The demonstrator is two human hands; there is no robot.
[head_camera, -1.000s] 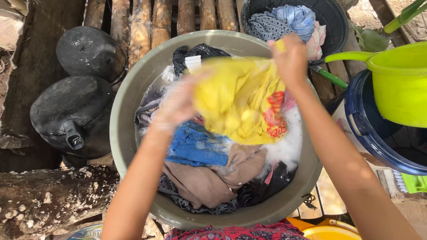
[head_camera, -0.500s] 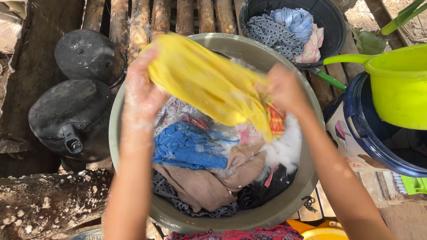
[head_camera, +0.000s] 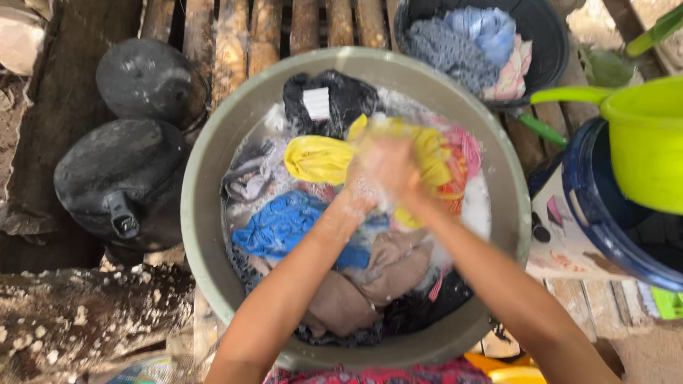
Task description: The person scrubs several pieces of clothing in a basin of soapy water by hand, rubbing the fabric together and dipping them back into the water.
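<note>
Yellow garment (head_camera: pixel 320 159): bunched at the basin's (head_camera: pixel 203 186) centre, no longer stretched above it.
Left hand (head_camera: pixel 373 174): closed on the cloth, soapy.
Right hand (head_camera: pixel 403 179): pressed against the left, gripping the same cloth.
Blue cloth (head_camera: pixel 278 226): at 7 o'clock.
Change: spreading gives way to rubbing.

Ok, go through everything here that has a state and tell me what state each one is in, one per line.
Left hand: soapy, closed on the yellow garment.
Right hand: soapy, pressed against the left, gripping the same garment.
Yellow garment: wet, bunched.
Grey basin: full of soaking clothes and suds.
Blue cloth: wet, crumpled.
Black bucket: holds wrung clothes.
Green dipper: upright on the blue bucket.
</note>
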